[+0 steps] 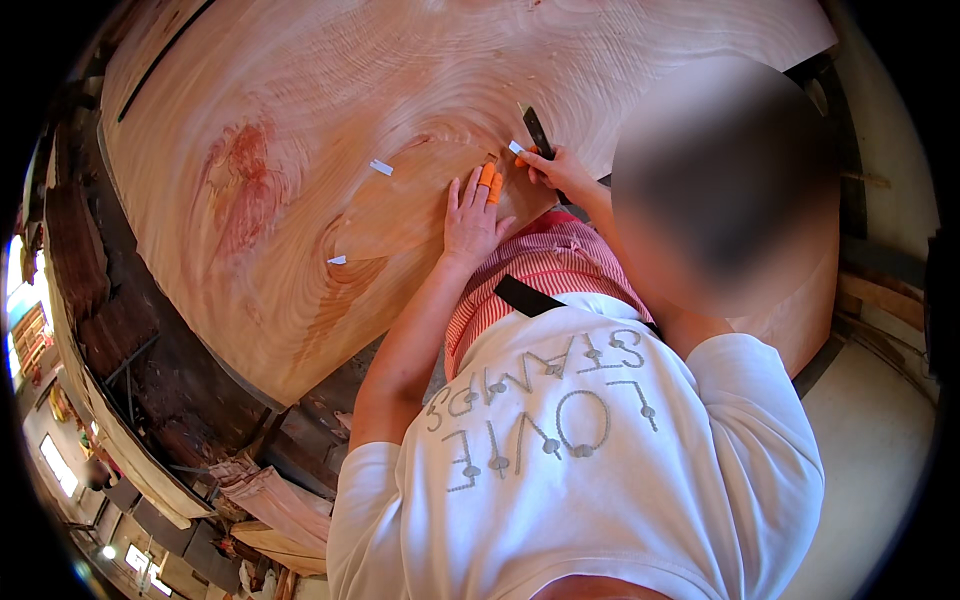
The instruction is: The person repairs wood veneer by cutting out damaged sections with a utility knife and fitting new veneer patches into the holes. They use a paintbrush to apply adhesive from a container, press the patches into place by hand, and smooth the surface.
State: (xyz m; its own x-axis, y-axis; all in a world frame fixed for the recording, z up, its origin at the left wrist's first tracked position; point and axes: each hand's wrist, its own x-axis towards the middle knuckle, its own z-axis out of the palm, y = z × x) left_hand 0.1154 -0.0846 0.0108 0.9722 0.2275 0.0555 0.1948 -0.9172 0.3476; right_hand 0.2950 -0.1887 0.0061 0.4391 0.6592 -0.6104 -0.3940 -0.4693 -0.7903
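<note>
Hands work on a big wood slab (300,180): left hand (470,222) lies flat and open, right hand (558,172) grips a dark blade (538,132).

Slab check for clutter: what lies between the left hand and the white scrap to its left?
Only bare slab between left hand and scrap, head view.

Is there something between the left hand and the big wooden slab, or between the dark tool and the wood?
Nothing visible. The left hand, with orange covers on two fingers, lies flat on the wooden slab. The right hand holds the dark tool against the same surface, beside a small white tag.
</note>
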